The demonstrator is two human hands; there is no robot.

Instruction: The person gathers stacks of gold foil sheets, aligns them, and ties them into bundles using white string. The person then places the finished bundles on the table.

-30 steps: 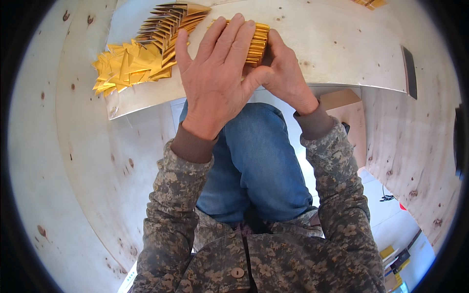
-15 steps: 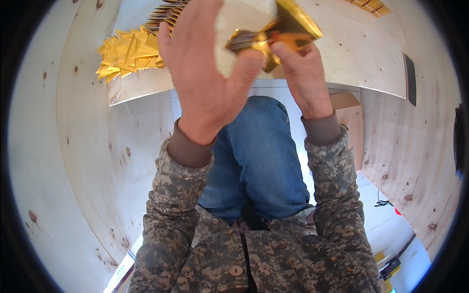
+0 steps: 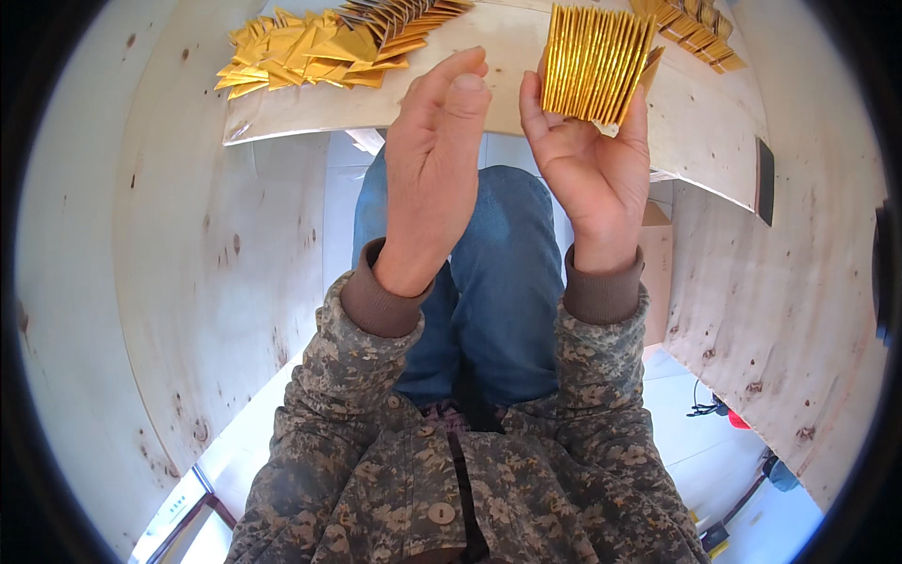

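Observation:
A neat stack of thin gold foil packets (image 3: 598, 64) stands on edge in my right hand (image 3: 594, 169), gripped between the thumb and the fingers above the table's near edge. To the left of it my left hand (image 3: 434, 160) is raised with its fingers stretched out, thumb side toward me, apart from the stack and holding nothing I can see. Beyond the left hand, a loose heap of gold packets (image 3: 305, 52) lies on the wooden table (image 3: 507, 42). A row of overlapping packets (image 3: 404, 21) adjoins that heap at the far side.
Another row of gold packets (image 3: 700, 33) lies at the far right of the table. Wooden panels (image 3: 178, 235) rise on both sides. Below the table at right stands a cardboard box (image 3: 657, 273), with a dark cable (image 3: 705, 404) on the floor nearby.
The gold packets in my right hand, blurred and fanned apart before, are now squared into an upright stack. My left hand has moved back from the far packets, and the view has shifted.

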